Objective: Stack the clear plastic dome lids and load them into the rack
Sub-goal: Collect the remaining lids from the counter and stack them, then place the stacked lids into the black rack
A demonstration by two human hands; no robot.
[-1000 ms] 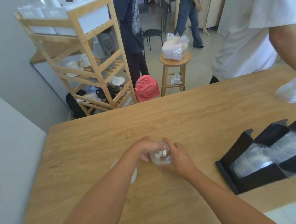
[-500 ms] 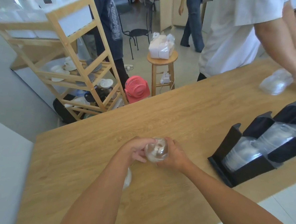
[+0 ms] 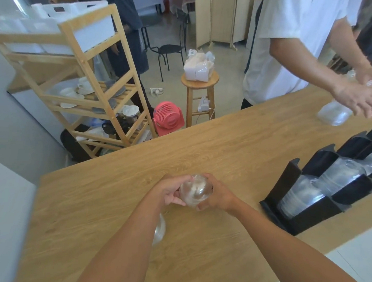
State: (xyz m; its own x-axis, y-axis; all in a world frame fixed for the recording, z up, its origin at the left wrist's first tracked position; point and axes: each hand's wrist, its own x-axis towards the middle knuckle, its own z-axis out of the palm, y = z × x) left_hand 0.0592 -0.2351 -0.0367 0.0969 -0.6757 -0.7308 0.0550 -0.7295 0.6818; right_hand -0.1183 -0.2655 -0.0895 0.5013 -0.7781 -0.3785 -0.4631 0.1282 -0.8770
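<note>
Black rack at 3 o'clock on the desk, slotted; nearest slot holds a nested row of lids lying on their sides; the next slot behind is likewise filled; slots further back are cut off by the frame edge.

Centre of desk: left hand and right hand both curl round a clear dome lid, held between them just above the wood; one lid or several nested, cannot tell.

At 6 o'clock from the hands, a second lid lies on the desk, mostly hidden under the left forearm.

At 2 o'clock, another person's hand, blurred, fingers spread over a loose stack on the desk; count unreadable.

Wooden shelf at 10 o'clock: white bins on top, contents not visible; dishes below.
</note>
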